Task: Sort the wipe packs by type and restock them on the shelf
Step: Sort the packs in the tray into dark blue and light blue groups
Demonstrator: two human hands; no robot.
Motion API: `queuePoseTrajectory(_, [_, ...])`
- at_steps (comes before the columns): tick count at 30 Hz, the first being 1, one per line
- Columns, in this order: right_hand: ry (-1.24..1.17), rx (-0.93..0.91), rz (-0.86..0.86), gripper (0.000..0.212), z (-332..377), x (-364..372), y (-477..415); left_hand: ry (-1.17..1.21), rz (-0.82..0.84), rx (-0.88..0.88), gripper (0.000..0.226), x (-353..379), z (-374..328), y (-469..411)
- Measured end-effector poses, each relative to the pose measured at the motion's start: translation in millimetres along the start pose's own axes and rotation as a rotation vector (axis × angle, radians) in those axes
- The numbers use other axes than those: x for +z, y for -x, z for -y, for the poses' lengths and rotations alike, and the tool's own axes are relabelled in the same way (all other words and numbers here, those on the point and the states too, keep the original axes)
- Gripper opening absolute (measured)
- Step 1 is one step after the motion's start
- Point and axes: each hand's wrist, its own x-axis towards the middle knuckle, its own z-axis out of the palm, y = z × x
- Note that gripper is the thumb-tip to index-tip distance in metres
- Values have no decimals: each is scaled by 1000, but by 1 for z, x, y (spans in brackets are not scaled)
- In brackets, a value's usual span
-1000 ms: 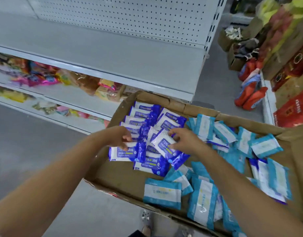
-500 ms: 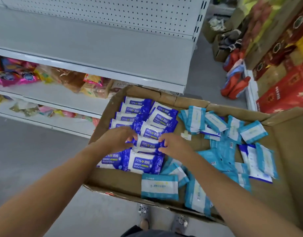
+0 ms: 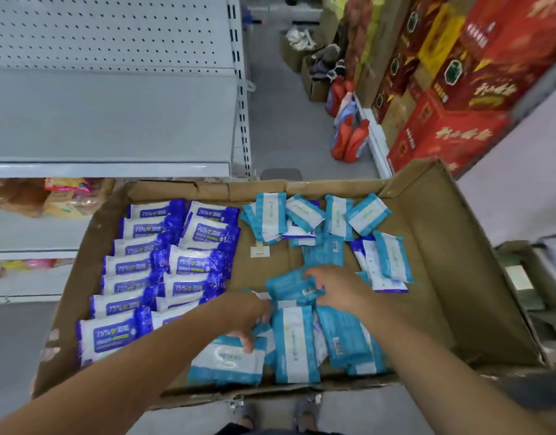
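Shelf, upper left of frame: grey painted metal, flat deck, pegboard back; no wipe packs on it yet

Cardboard box, centre to right: wide, shallow, brown corrugated, with creased walls and a ragged front lip; it holds every pack in view

Red cartons, upper right: glossy printed card, stacked

Dark blue packs, left half of the box: two overlapping columns, white faces printed "75%", shiny film, pillow-shaped

Teal packs, right half of the box: loose heap, some face-down showing barcodes, and a blue-edged stray or two tucked among them at the right

Handling, by my judgement: light, soft and squashy, with slick film that slides pack on pack. Best taken across the middle by the long edges, several squared into a stack, not by the crimped end seals

Right hand, centre: fingers curled over the edge of a barcode-side pack, holding it

Left hand, lower centre: fingertips down on the front pack. The view is blurred there, so I cannot tell whether it grips or merely presses
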Motion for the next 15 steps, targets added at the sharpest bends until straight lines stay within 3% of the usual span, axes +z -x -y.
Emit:
queuePoseTrajectory(8, [-123,76,104,36,-40,-15,15,218,20,14,48,-6,-25,-22])
queuePoseTrajectory(10, [-134,96,35,24,-46,-26,14,272,37,-19,40,-24,-21,-21])
queuePoseTrajectory(13, [-212,211,-216,17,-64,-40,7,271,-232,-80,25,-63,-8,-31])
queuePoseTrajectory(15, [-168,302,-258,22,-82,-40,2,352,-484,-115,25,-84,-2,-50])
